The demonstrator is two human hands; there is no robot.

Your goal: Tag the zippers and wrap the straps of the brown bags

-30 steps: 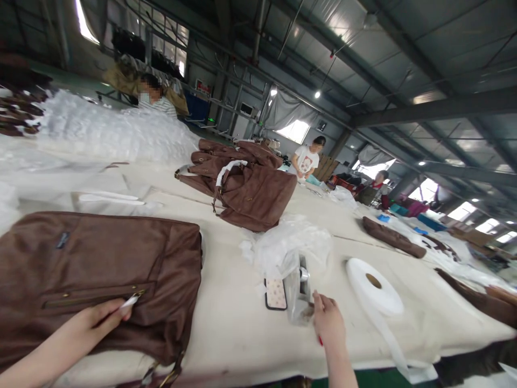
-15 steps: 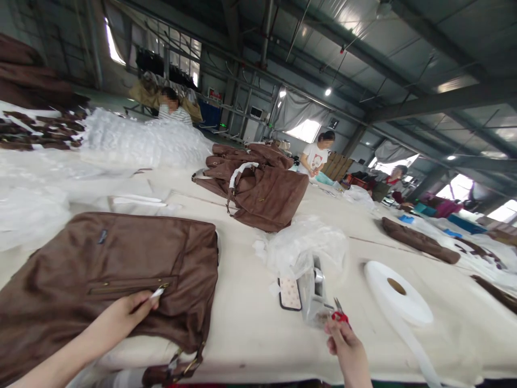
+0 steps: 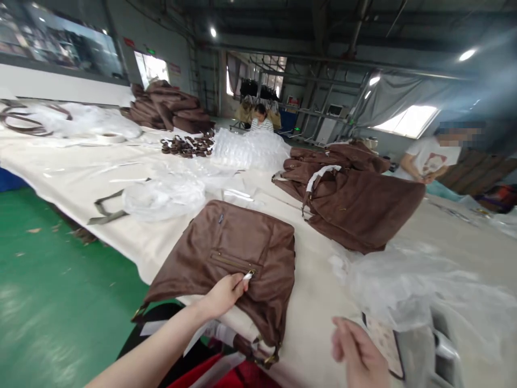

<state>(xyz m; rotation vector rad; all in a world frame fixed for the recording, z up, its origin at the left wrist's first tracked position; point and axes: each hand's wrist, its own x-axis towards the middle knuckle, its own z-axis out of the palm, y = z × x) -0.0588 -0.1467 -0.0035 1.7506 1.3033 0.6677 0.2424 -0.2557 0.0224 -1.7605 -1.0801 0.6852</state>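
A brown handbag [image 3: 242, 242] lies flat on the table in front of me, with a small dark label and a zipped pocket on its face. My left hand [image 3: 226, 293] pinches the white-wrapped zipper pull [image 3: 247, 275] at the right end of that zip. To the right of the bag, my right hand [image 3: 357, 347] is in the air above the table, its fingers curled together and slightly blurred; whether anything is in them is hidden. Beside it lies a phone in a patterned case [image 3: 385, 345]. A tape dispenser [image 3: 440, 350] under clear plastic stands further right.
Stacked brown bags [image 3: 355, 199] lie behind on the right, near crumpled plastic [image 3: 399, 280]. Clear plastic bags [image 3: 165, 196] and a grey strap [image 3: 107, 210] are at the left. A bubbly plastic pile [image 3: 248, 148] stands at the back. Two people [image 3: 430, 156] are across the table.
My view has swung left. Red-handled scissors seen at my right hand half a second ago are no longer visible. My left hand stays on the zipper pull; the white roll has left the view.
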